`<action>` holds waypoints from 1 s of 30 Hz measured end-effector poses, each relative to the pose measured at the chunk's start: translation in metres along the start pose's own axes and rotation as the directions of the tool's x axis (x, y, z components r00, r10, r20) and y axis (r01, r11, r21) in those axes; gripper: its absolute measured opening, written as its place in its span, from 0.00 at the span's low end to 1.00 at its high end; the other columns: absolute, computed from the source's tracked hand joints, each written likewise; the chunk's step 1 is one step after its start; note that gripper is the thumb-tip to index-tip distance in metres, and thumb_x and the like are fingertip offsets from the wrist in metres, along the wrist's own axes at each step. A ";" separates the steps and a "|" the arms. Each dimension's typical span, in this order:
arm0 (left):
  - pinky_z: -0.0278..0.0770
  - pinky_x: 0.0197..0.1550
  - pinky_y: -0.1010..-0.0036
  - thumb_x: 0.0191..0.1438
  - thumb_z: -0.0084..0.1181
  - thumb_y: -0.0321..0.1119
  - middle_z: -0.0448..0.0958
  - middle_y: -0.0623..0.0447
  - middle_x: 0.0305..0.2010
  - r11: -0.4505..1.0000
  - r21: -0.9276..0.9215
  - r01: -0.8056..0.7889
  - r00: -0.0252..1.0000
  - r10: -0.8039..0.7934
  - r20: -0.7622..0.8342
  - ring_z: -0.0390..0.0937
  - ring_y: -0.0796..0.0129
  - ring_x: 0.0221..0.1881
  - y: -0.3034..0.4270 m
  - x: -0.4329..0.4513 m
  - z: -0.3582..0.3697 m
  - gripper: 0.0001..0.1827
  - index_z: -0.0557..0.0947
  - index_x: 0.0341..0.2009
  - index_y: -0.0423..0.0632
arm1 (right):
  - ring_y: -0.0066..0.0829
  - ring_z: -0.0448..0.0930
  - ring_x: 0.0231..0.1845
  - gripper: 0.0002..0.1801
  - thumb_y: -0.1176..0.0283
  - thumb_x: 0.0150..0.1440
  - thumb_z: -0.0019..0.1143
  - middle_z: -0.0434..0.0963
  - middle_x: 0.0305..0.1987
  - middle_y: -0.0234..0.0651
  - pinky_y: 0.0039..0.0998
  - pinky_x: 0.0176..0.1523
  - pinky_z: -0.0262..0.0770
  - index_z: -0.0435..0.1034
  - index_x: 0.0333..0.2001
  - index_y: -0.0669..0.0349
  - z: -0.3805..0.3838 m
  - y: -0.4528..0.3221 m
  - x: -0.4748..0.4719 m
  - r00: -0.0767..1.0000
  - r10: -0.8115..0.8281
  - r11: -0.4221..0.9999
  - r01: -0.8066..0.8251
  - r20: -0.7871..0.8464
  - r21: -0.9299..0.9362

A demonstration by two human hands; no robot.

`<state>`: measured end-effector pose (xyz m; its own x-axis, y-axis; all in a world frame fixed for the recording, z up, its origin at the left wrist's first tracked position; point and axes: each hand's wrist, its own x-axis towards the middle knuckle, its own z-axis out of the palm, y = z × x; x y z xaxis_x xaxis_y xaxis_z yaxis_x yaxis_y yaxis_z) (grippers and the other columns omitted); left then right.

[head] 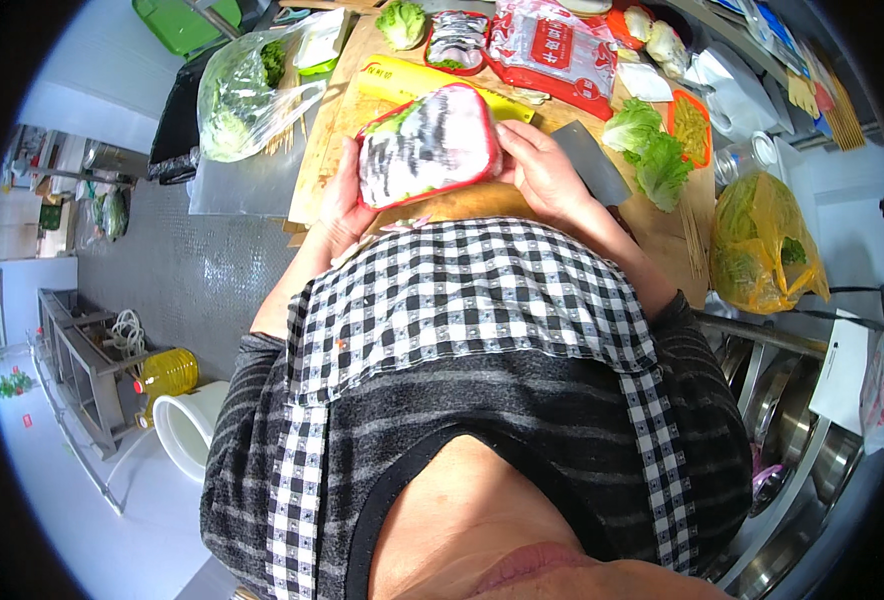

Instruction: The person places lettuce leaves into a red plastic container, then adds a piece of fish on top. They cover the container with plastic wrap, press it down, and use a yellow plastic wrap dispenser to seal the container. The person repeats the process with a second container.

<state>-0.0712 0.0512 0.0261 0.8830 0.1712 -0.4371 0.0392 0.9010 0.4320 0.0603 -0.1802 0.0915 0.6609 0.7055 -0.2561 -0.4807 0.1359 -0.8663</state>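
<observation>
My left hand (344, 199) and my right hand (539, 161) grip opposite ends of a red-rimmed tray (431, 146) above a wooden board (326, 142). Black-and-white slices, perhaps fish or tripe, fill it, with green leaf along the edges. The tray is slightly blurred, and I cannot tell for sure whether film covers it. Just behind lies a long yellow box (412, 77), partly hidden by the tray. Beside my right forearm rests a cleaver (588, 161), its handle mostly hidden by the arm.
A similar filled tray (457, 41) and a red-and-white plastic package (554, 52) stand farther back. Lettuce leaves (659, 161), an orange tray of yellow strips (689, 127) and wooden skewers (691, 240) lie rightward. Bagged greens flank the board: a clear bag (236, 112), a yellow bag (761, 247).
</observation>
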 end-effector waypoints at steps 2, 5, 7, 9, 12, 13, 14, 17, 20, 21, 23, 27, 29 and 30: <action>0.72 0.60 0.59 0.65 0.35 0.58 0.73 0.45 0.59 0.996 0.071 -0.046 0.999 0.048 -0.026 0.73 0.58 0.57 0.001 -0.001 0.002 0.33 0.65 0.62 0.44 | 0.25 0.80 0.41 0.16 0.67 0.66 0.46 0.78 0.43 0.36 0.29 0.41 0.81 0.68 0.52 0.66 -0.003 0.004 0.000 0.999 0.025 1.000 -0.025 -0.035 -0.018; 0.76 0.56 0.63 0.65 0.39 0.54 0.74 0.46 0.57 0.993 0.114 -0.017 0.998 0.024 -0.059 0.76 0.61 0.53 0.004 -0.005 0.006 0.30 0.68 0.60 0.44 | 0.26 0.81 0.38 0.17 0.66 0.66 0.44 0.78 0.43 0.37 0.27 0.40 0.80 0.67 0.54 0.66 -0.013 0.007 -0.004 0.988 0.068 0.981 -0.093 -0.141 -0.173; 0.74 0.58 0.63 0.65 0.37 0.56 0.71 0.47 0.60 0.978 0.207 -0.034 0.999 0.037 -0.011 0.74 0.62 0.56 0.002 -0.013 0.011 0.30 0.65 0.63 0.48 | 0.24 0.80 0.34 0.20 0.61 0.67 0.43 0.78 0.42 0.36 0.26 0.38 0.79 0.68 0.53 0.66 -0.020 0.011 -0.011 0.989 0.078 0.962 -0.108 -0.127 -0.250; 0.73 0.59 0.61 0.66 0.36 0.56 0.70 0.47 0.61 0.935 0.349 -0.060 0.997 0.074 -0.030 0.73 0.60 0.58 0.000 -0.021 0.018 0.31 0.63 0.65 0.49 | 0.26 0.81 0.39 0.22 0.58 0.67 0.42 0.79 0.43 0.36 0.27 0.42 0.79 0.67 0.54 0.65 -0.025 0.014 -0.012 0.987 0.126 0.848 -0.162 -0.105 -0.504; 0.71 0.60 0.61 0.66 0.37 0.53 0.69 0.47 0.61 0.859 0.506 -0.080 0.994 0.106 -0.024 0.69 0.61 0.60 -0.005 -0.029 0.026 0.27 0.65 0.64 0.52 | 0.21 0.77 0.38 0.23 0.57 0.66 0.45 0.79 0.41 0.35 0.26 0.43 0.75 0.70 0.52 0.69 -0.028 0.022 -0.015 0.994 0.102 0.745 -0.105 -0.043 -0.659; 0.71 0.60 0.63 0.67 0.37 0.52 0.69 0.47 0.61 0.828 0.555 -0.079 0.991 0.125 -0.045 0.69 0.61 0.60 -0.005 -0.030 0.027 0.26 0.66 0.63 0.53 | 0.21 0.77 0.37 0.23 0.57 0.66 0.46 0.79 0.41 0.35 0.26 0.43 0.74 0.71 0.50 0.70 -0.029 0.025 -0.017 0.992 0.112 0.740 -0.119 -0.053 -0.663; 0.73 0.54 0.67 0.67 0.38 0.51 0.71 0.49 0.56 0.785 0.606 -0.128 0.984 0.175 -0.018 0.70 0.65 0.54 -0.005 -0.029 0.028 0.24 0.68 0.61 0.53 | 0.22 0.76 0.38 0.23 0.58 0.65 0.47 0.80 0.40 0.36 0.27 0.45 0.73 0.72 0.48 0.70 -0.029 0.027 -0.018 0.978 0.182 0.771 -0.208 -0.104 -0.602; 0.59 0.31 0.80 0.68 0.40 0.46 0.65 0.61 0.31 0.629 0.766 -0.134 0.980 0.198 0.010 0.61 0.78 0.31 -0.002 -0.022 0.028 0.18 0.75 0.55 0.55 | 0.22 0.76 0.40 0.24 0.57 0.65 0.47 0.80 0.41 0.37 0.27 0.47 0.72 0.72 0.48 0.70 -0.033 0.031 -0.023 0.979 0.167 0.744 -0.200 -0.112 -0.638; 0.47 0.22 0.85 0.68 0.42 0.42 0.59 0.68 0.21 0.657 0.752 -0.063 0.994 0.112 -0.015 0.51 0.85 0.20 0.000 -0.014 0.027 0.15 0.78 0.52 0.55 | 0.26 0.77 0.39 0.27 0.53 0.64 0.46 0.79 0.43 0.40 0.29 0.45 0.74 0.70 0.51 0.68 -0.034 0.032 -0.031 0.978 0.114 0.811 -0.192 -0.172 -0.552; 0.62 0.28 0.85 0.68 0.41 0.42 0.70 0.64 0.29 0.743 0.647 -0.170 0.985 0.124 0.117 0.63 0.83 0.27 -0.001 -0.010 0.029 0.16 0.77 0.53 0.51 | 0.26 0.78 0.40 0.26 0.53 0.65 0.45 0.78 0.46 0.40 0.29 0.46 0.74 0.69 0.53 0.67 -0.033 0.031 -0.034 0.972 0.097 0.865 -0.189 -0.214 -0.465; 0.72 0.46 0.79 0.68 0.41 0.41 0.76 0.55 0.44 0.775 0.587 -0.234 0.971 0.156 0.181 0.73 0.75 0.41 -0.003 -0.008 0.031 0.18 0.75 0.55 0.46 | 0.26 0.78 0.41 0.25 0.55 0.66 0.43 0.78 0.46 0.39 0.30 0.46 0.75 0.68 0.54 0.65 -0.031 0.027 -0.039 0.972 0.072 0.959 -0.130 -0.225 -0.253; 0.72 0.56 0.71 0.67 0.43 0.42 0.76 0.49 0.51 0.840 0.524 -0.143 0.990 0.118 0.081 0.73 0.67 0.51 -0.006 -0.004 0.037 0.20 0.74 0.55 0.44 | 0.25 0.80 0.40 0.19 0.60 0.68 0.41 0.78 0.44 0.36 0.29 0.41 0.79 0.68 0.51 0.62 -0.025 0.013 -0.053 0.976 0.109 0.994 -0.100 -0.189 0.054; 0.73 0.55 0.71 0.67 0.43 0.42 0.77 0.49 0.49 0.884 0.448 -0.135 0.990 0.103 0.095 0.74 0.67 0.49 -0.007 -0.004 0.038 0.19 0.75 0.55 0.45 | 0.28 0.81 0.38 0.16 0.62 0.68 0.41 0.79 0.41 0.35 0.32 0.39 0.80 0.68 0.49 0.61 -0.018 0.007 -0.051 0.950 0.142 0.986 -0.159 -0.278 -0.040; 0.73 0.54 0.71 0.67 0.43 0.42 0.77 0.50 0.49 0.881 0.450 -0.146 0.988 0.111 0.104 0.75 0.67 0.49 -0.007 -0.005 0.038 0.19 0.75 0.54 0.45 | 0.28 0.81 0.38 0.16 0.62 0.68 0.40 0.79 0.41 0.36 0.32 0.39 0.80 0.68 0.50 0.61 -0.015 0.003 -0.054 0.970 0.140 0.990 -0.143 -0.198 -0.004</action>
<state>-0.0581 0.0287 0.0549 0.9258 0.2276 -0.3019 0.1160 0.5891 0.7997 0.0321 -0.2286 0.0965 0.6880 0.5657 -0.4545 -0.5683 0.0305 -0.8223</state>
